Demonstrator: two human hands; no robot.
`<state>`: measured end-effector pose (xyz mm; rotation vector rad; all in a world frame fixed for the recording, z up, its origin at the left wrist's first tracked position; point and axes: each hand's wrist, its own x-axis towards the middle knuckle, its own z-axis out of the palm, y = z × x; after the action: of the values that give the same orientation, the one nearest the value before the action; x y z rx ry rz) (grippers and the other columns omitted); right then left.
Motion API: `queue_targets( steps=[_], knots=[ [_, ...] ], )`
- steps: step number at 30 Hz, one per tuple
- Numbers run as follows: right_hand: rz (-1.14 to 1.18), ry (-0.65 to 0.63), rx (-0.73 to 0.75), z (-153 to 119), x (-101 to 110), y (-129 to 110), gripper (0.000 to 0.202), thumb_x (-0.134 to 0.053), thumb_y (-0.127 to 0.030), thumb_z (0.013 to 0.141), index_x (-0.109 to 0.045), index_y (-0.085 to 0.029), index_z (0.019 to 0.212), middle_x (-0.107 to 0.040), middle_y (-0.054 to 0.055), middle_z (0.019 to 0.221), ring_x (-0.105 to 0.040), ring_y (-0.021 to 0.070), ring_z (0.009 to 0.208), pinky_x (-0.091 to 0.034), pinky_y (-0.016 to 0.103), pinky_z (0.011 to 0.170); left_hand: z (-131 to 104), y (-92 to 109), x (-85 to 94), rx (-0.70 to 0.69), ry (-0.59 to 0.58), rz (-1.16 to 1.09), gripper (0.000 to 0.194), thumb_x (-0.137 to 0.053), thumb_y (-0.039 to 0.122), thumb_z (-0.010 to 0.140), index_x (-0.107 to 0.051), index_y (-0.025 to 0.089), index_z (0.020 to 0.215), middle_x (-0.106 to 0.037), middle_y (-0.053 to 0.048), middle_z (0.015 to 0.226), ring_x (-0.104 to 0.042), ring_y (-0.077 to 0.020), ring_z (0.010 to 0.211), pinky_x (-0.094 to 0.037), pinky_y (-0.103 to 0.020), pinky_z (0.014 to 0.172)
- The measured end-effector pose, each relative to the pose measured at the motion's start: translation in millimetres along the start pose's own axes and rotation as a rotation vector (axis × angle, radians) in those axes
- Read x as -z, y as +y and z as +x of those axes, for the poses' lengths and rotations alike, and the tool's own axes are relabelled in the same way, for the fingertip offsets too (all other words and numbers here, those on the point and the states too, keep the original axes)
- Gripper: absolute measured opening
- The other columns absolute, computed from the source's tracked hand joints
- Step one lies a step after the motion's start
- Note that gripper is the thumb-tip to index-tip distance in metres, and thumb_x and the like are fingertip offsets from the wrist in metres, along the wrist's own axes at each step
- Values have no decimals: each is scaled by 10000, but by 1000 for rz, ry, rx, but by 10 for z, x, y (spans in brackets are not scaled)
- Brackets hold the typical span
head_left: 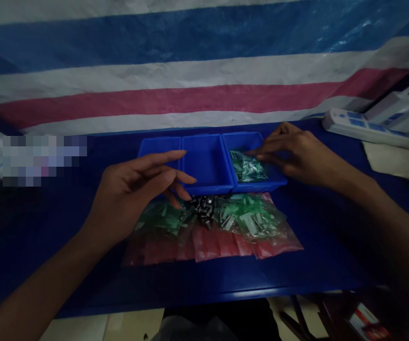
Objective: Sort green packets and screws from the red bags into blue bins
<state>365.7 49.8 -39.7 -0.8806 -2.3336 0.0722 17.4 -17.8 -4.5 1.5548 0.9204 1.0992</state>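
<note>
My left hand (133, 189) hovers over the left and middle blue bins, fingers stretched out and apart, with nothing in them. My right hand (296, 149) reaches over the side of the right blue bin (261, 187), fingers drawn together. Its fingertips meet the clear plastic bags (249, 168) with greenish contents inside that bin; whether they grip one is unclear. The middle blue bin (204, 158) shows a bare floor. My left hand partly hides the left blue bin (159, 144).
Before the bins lie small dark screws (204, 210), clear bags with green pieces (250, 215) and a row of red-tinted bags (218, 244) on the blue table (190, 284). A white power strip (368, 128) lies at the right. A striped sheet (190, 99) hangs behind.
</note>
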Motion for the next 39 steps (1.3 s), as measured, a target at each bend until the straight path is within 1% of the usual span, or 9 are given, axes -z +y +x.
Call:
queue_targets(
  steps=[5,14,18,22,24,29,32,35,39],
  knots=[
    [-52,-11,-10,-20,-5,-58,326,-669,-155,990,-798,-307,1249,-791,88,972,-620,264,898,-498,407,738,-3,30,-22,5,23,72,211,-761,314,969,-807,318,1175,-820,-31,935,-728,-160,637,-653,-251,587],
    [-63,-87,50,-9,-15,-108,209,-727,-118,911,-834,-223,1057,-805,91,1023,-626,283,967,-523,458,829,-3,65,-30,-5,25,144,175,-748,325,977,-814,333,1139,-814,-14,917,-744,-168,677,-656,-253,614],
    [-142,-207,24,43,103,-366,325,-584,-10,892,-834,-180,1012,-810,110,983,-678,299,976,-560,473,824,-4,46,-18,-29,43,167,183,-739,319,979,-817,339,1143,-812,-16,934,-740,-176,681,-655,-269,599],
    [24,-75,200,126,173,-798,278,-607,-53,916,-806,-182,1062,-821,75,986,-696,273,914,-576,443,795,2,40,-18,-45,43,168,180,-738,307,978,-820,355,1131,-803,-2,911,-720,-158,648,-655,-270,603],
    [212,-187,253,142,147,-996,238,-681,-157,952,-774,-170,1170,-821,57,1069,-715,247,925,-602,413,823,3,39,-30,-44,62,170,169,-736,334,984,-819,349,1130,-803,-7,923,-726,-163,664,-654,-282,606],
    [8,-348,256,103,19,-1148,271,-630,-131,1008,-733,-95,1257,-793,121,1103,-737,323,974,-610,492,803,-34,44,-73,-124,127,205,211,-661,420,1049,-839,329,984,-796,3,882,-730,-151,674,-627,-285,573],
    [33,-272,235,72,-10,-1115,271,-559,-26,1008,-769,-127,1147,-788,96,931,-751,268,827,-596,397,676,-83,46,-67,-192,202,411,153,-723,396,1014,-828,358,910,-772,58,787,-706,-133,630,-612,-295,585],
    [57,-9,156,59,-21,-1157,264,-609,-60,1022,-790,-216,1135,-816,66,1000,-782,233,870,-632,345,725,-113,28,-40,-387,220,662,80,-779,348,963,-819,388,1019,-801,81,895,-726,-157,679,-606,-333,610],
    [265,254,-192,85,-82,-1309,240,-684,-118,1010,-813,-311,1072,-804,7,1174,-782,222,1003,-680,348,793,-74,15,-73,-596,76,725,215,-745,310,950,-807,432,1116,-804,72,1162,-781,-234,935,-661,-395,737]
  ],
)
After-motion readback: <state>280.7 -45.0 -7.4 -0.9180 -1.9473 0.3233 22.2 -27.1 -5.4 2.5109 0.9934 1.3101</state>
